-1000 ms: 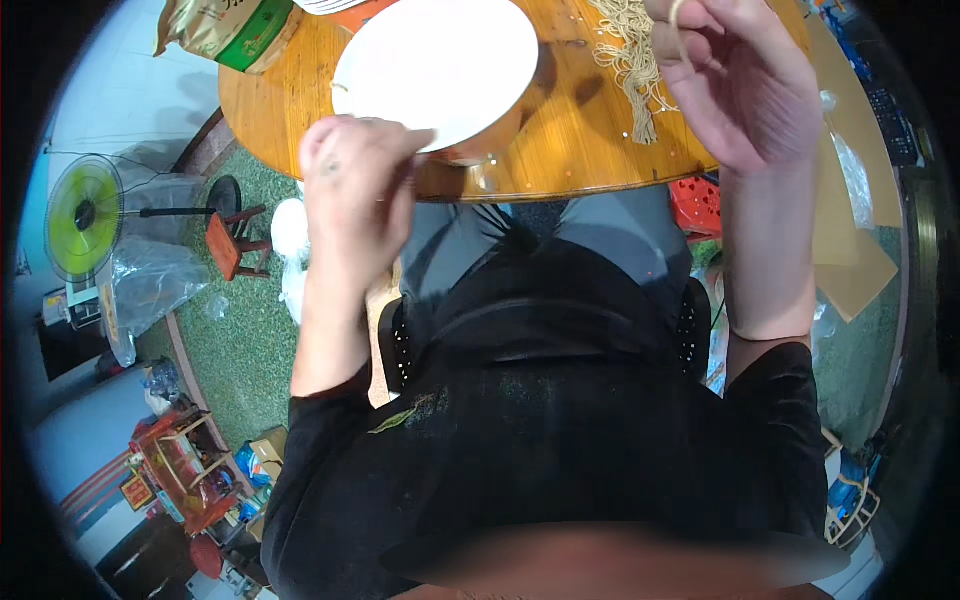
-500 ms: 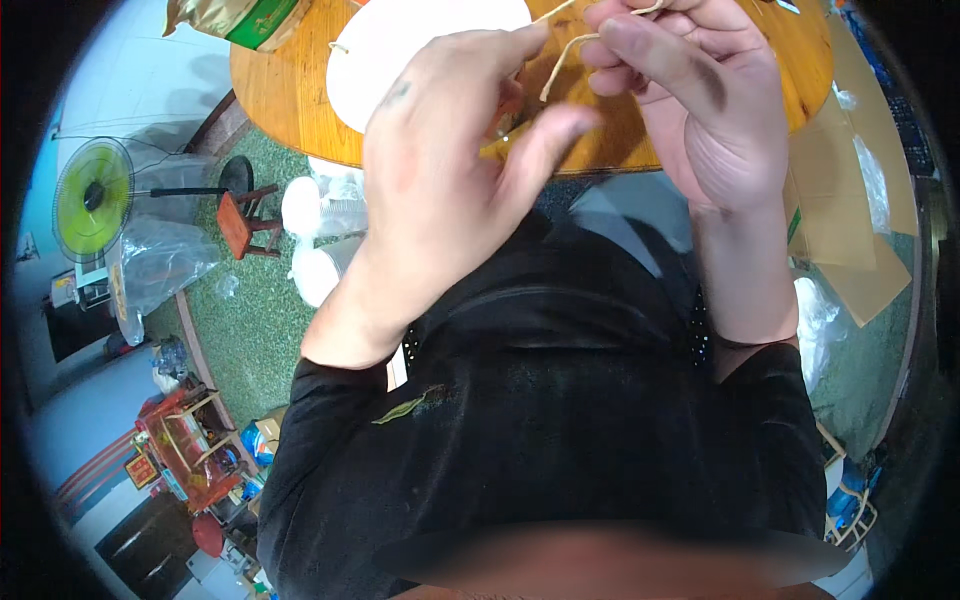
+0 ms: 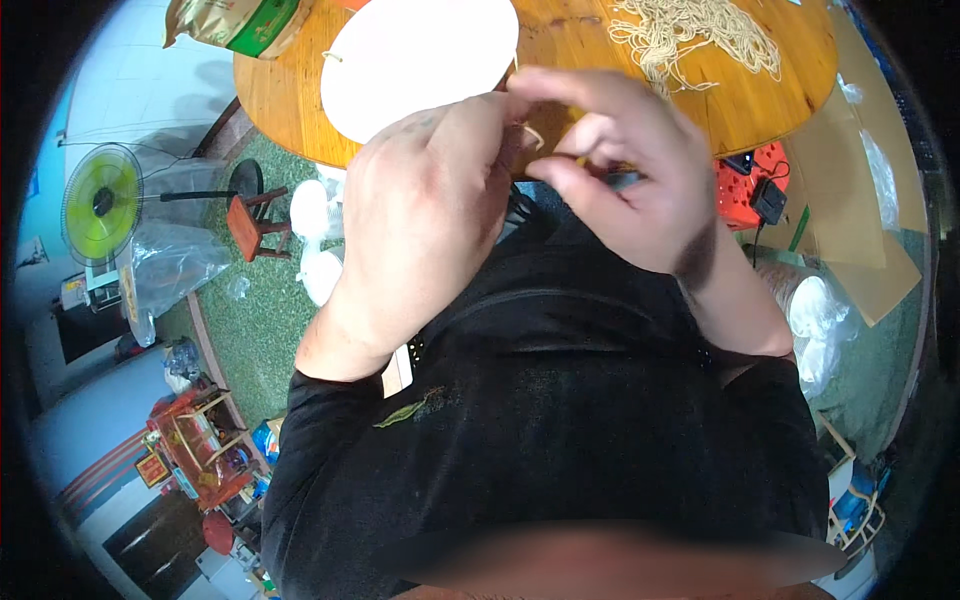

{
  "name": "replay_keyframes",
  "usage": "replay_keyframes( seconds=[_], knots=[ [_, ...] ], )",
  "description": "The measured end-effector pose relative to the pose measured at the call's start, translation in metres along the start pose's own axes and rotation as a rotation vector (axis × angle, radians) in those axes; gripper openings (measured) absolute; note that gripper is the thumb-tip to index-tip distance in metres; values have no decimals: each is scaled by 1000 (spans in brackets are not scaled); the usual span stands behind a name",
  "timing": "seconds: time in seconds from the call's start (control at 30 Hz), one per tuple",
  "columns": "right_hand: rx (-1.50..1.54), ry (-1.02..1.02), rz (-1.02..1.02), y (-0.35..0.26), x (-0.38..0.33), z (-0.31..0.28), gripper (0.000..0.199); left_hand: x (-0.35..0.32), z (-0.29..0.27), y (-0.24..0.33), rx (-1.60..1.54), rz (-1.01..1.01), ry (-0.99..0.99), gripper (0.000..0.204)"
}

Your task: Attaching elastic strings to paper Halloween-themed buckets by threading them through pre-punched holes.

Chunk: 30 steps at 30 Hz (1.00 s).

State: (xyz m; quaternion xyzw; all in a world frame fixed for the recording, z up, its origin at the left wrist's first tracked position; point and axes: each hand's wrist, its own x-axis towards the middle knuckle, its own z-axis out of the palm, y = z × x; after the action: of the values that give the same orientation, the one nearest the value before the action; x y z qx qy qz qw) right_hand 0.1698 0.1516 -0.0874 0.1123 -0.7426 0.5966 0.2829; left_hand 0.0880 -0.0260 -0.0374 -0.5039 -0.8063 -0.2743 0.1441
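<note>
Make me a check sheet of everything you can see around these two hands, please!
Surface: round wooden table.
Job's things: thin pale strand pinched between both hands; white plate; pile of pale strands.
Clutter: green and gold bag.
Grips: left hand and right hand close together, fingertips on the strand.
Cables: black lead and adapter beside a red crate.
Surroundings: green fan, small stool, cardboard.

Your round wooden tabletop (image 3: 570, 40) carries a white plate (image 3: 415, 60) near its left edge, a heap of pale noodles (image 3: 700, 35) to the right, and a green-and-tan bag (image 3: 235, 25) far left.
</note>
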Motion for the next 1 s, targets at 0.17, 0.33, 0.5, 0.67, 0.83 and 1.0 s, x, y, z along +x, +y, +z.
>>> replay_keyframes(
  seconds=[0.17, 0.33, 0.5, 0.67, 0.83, 1.0],
  knots=[
    [38, 40, -78, 20, -3, 18, 29, -3, -3, 8, -122, -151, 8, 27],
    [118, -28, -116, 23, -3, 10, 12, -2, -11, 3, -272, -169, -53, 25],
    [198, 25, -37, 25, 7, 3, 12, 16, -23, -14, -216, -74, -45, 28],
    [-333, 108, -211, 30, 38, -9, 9, 42, -9, -24, -153, -223, -286, 32],
    [-431, 175, -368, 49, 31, -5, 11, 35, 7, -46, -257, -268, -288, 37],
    [-334, 249, -233, 55, 17, 3, 13, 32, 5, -49, -496, -424, -324, 36]
  ],
)
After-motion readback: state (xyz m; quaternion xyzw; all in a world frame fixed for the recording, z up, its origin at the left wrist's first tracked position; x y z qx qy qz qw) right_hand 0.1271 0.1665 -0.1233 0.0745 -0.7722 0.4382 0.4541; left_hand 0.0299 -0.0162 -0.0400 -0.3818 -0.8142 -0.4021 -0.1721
